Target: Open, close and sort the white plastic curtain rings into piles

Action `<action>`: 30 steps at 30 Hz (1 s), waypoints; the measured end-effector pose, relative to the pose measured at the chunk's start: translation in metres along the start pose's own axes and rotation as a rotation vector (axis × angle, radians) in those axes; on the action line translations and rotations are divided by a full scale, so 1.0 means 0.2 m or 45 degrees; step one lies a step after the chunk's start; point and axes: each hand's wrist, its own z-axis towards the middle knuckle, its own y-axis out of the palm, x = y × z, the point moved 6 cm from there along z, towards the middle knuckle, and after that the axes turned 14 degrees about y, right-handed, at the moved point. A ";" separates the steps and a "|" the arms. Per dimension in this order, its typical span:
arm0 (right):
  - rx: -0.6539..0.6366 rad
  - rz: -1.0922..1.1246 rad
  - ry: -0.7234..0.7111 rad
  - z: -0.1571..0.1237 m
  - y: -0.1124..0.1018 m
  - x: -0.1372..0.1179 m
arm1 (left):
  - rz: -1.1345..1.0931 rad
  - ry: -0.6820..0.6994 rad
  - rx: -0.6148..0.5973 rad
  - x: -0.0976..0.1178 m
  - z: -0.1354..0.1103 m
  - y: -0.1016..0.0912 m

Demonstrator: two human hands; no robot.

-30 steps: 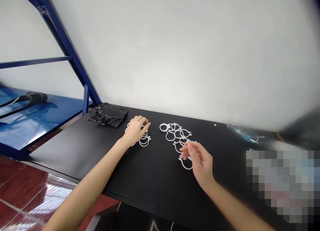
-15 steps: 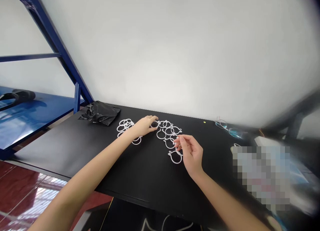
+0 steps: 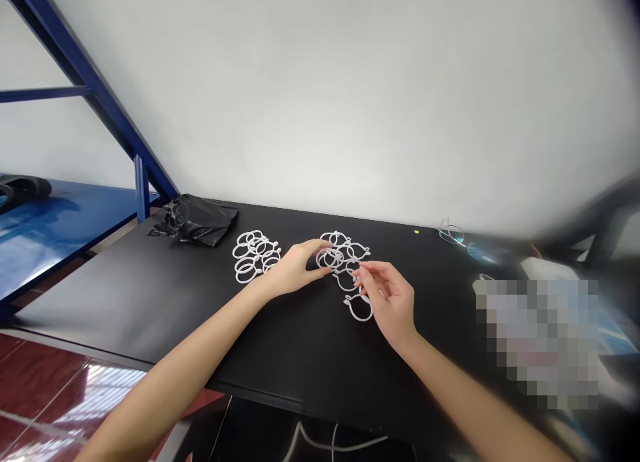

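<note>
Two groups of white plastic rings lie on a black table (image 3: 125,295). My left hand (image 3: 300,267) pinches one white ring (image 3: 329,258) at the near left edge of the right group (image 3: 350,252). My right hand (image 3: 387,295) hovers beside it with fingers curled and thumb meeting fingertips over the same group; what it pinches is too small to make out. A single ring (image 3: 360,309) lies just under that hand. The left group of rings (image 3: 254,254) sits untouched, left of my left hand.
A crumpled black plastic bag (image 3: 193,220) lies at the table's far left corner. Eyeglasses (image 3: 457,239) rest at the back right near the white wall. A blue metal rack (image 3: 60,209) stands to the left. A blurred-out area covers the right side.
My left hand left the left group of rings, moved right and closed on a ring from the right group. My right hand stayed over the right group. The camera view shifted.
</note>
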 end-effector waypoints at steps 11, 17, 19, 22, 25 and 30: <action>-0.143 -0.049 -0.034 0.02 0.03 0.00 | -0.497 -0.005 -0.090 0.12 -0.01 0.01; -0.193 0.008 -0.026 0.01 0.03 -0.01 | -0.534 -0.031 -0.106 0.11 -0.02 0.02; -0.197 0.022 -0.018 0.01 0.04 0.00 | -0.566 -0.035 -0.124 0.12 -0.02 0.03; -0.205 0.073 0.050 0.01 0.04 0.01 | -0.526 -0.012 -0.164 0.12 -0.02 -0.01; -0.251 0.160 0.114 0.01 0.06 0.03 | -0.134 -0.045 -0.080 0.05 -0.02 -0.15; -0.269 0.151 0.130 0.00 0.07 0.03 | 0.562 -0.392 0.055 -0.16 -0.12 -0.41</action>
